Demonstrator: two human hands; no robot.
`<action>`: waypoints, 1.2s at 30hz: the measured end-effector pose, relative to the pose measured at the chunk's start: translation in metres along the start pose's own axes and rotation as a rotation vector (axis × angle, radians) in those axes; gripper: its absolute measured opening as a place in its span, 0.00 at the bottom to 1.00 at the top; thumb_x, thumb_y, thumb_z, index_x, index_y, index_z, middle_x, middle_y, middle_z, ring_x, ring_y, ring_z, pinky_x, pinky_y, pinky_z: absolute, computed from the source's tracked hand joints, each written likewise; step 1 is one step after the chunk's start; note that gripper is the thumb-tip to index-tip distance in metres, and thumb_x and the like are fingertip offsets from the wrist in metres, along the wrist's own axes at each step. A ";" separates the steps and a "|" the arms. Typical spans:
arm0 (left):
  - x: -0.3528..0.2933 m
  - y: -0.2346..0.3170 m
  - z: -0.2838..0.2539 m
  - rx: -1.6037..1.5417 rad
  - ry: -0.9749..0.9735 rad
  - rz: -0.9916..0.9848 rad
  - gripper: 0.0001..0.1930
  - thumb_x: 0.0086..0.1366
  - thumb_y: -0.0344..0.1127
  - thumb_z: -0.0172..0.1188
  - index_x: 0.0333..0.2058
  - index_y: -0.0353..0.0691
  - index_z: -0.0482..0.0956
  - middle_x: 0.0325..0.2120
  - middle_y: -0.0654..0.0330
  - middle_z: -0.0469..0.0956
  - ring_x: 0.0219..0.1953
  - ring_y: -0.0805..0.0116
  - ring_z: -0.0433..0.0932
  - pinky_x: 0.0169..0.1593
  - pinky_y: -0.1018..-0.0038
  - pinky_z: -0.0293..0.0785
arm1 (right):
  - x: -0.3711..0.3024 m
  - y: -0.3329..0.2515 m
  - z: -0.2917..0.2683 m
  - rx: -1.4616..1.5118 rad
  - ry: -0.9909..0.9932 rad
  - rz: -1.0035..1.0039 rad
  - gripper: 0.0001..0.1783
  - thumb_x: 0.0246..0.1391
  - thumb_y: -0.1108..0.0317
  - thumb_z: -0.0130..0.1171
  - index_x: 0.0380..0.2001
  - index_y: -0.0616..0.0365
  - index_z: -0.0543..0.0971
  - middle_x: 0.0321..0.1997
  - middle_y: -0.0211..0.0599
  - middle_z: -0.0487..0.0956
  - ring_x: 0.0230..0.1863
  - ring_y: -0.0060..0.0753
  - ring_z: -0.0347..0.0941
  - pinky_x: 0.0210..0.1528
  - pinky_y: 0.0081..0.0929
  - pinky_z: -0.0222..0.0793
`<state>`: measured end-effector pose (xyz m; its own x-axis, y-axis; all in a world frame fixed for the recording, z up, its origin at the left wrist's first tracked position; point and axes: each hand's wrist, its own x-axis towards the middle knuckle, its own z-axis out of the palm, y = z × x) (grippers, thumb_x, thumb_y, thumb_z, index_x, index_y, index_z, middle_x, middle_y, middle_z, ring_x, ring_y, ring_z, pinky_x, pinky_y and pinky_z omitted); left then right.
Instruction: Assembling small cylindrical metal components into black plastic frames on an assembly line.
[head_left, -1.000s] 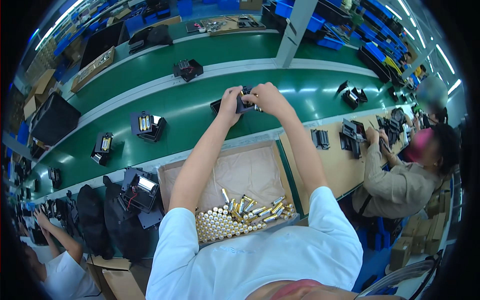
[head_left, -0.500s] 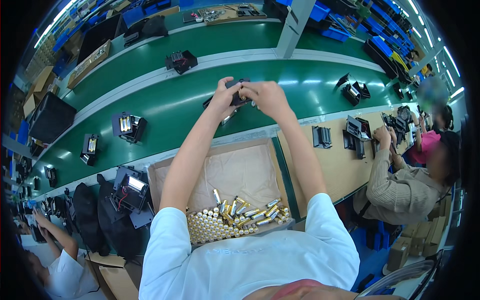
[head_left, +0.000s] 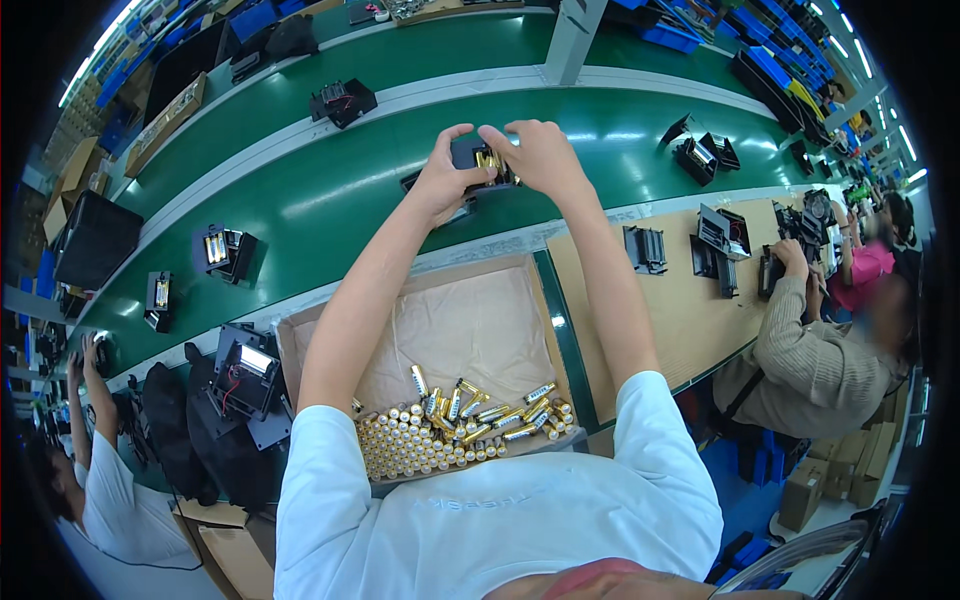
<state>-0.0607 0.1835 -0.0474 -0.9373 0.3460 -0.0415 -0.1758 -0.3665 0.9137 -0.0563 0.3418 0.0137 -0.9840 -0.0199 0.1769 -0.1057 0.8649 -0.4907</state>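
Observation:
Over the green conveyor, my left hand [head_left: 440, 184] grips a black battery case [head_left: 464, 153] by its left side, thumb laid across the front. Gold-coloured batteries [head_left: 487, 160] sit in its compartment. My right hand [head_left: 543, 163] is at the case's right side, thumb and index finger apart above the batteries, with nothing seen between them. Its other fingers are partly hidden. Below my forearms stands an open cardboard box [head_left: 470, 310] lined with brown paper. Batteries [head_left: 410, 440] fill its near side, many upright in rows, several lying loose on top.
More black cases with batteries [head_left: 232, 252] rest on the conveyor [head_left: 330, 215] to the left, far side and right. A black unit with red wires [head_left: 245, 375] lies left of the box. At right, a co-worker [head_left: 800, 370] handles black parts at a brown board [head_left: 640, 300].
My right hand has opened and drawn slightly up from the case, so the batteries now show. My left hand keeps its hold. The co-worker at far left has raised both arms.

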 end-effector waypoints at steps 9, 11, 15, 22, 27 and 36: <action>0.017 -0.012 -0.022 0.499 0.154 0.280 0.36 0.45 0.23 0.70 0.55 0.40 0.65 0.44 0.48 0.72 0.41 0.59 0.75 0.47 0.68 0.75 | 0.019 0.031 0.039 0.515 -0.256 0.124 0.24 0.54 0.52 0.60 0.20 0.67 0.79 0.14 0.31 0.70 0.14 0.23 0.61 0.17 0.22 0.60; 0.033 -0.017 -0.021 0.558 0.190 0.273 0.35 0.47 0.27 0.70 0.55 0.40 0.65 0.43 0.46 0.74 0.39 0.56 0.77 0.47 0.67 0.76 | 0.015 0.021 0.029 0.437 -0.223 0.147 0.24 0.56 0.52 0.60 0.21 0.66 0.80 0.14 0.29 0.70 0.14 0.22 0.61 0.17 0.21 0.59; 0.029 0.003 -0.055 1.035 0.369 0.311 0.28 0.55 0.38 0.63 0.54 0.39 0.68 0.41 0.44 0.78 0.37 0.51 0.80 0.47 0.65 0.77 | -0.006 -0.022 0.018 0.113 -0.108 0.067 0.24 0.57 0.52 0.60 0.21 0.64 0.80 0.14 0.33 0.72 0.13 0.27 0.63 0.18 0.25 0.61; -0.060 0.121 -0.145 1.637 0.216 0.179 0.22 0.56 0.41 0.57 0.42 0.27 0.70 0.31 0.39 0.78 0.35 0.39 0.78 0.39 0.56 0.75 | -0.078 -0.073 0.014 0.136 -0.437 -0.667 0.17 0.54 0.60 0.61 0.24 0.66 0.79 0.18 0.38 0.77 0.17 0.34 0.67 0.25 0.31 0.66; -0.211 0.172 -0.156 1.945 0.287 -0.444 0.20 0.62 0.46 0.58 0.48 0.40 0.74 0.35 0.53 0.80 0.34 0.58 0.79 0.40 0.65 0.74 | -0.094 -0.079 0.011 0.185 -0.731 -0.664 0.14 0.51 0.63 0.61 0.25 0.66 0.80 0.21 0.38 0.78 0.20 0.35 0.68 0.28 0.31 0.66; -0.359 0.180 -0.130 1.749 0.290 -0.632 0.43 0.45 0.34 0.72 0.62 0.45 0.63 0.54 0.53 0.73 0.52 0.49 0.74 0.58 0.60 0.69 | -0.091 -0.078 0.022 0.199 -0.857 -0.547 0.13 0.51 0.63 0.62 0.25 0.65 0.80 0.21 0.37 0.78 0.19 0.36 0.67 0.28 0.31 0.66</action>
<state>0.2054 -0.1187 0.0792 -0.9136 -0.1459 -0.3797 -0.1808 0.9818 0.0578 0.0385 0.2651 0.0170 -0.5578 -0.8029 -0.2102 -0.5142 0.5331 -0.6719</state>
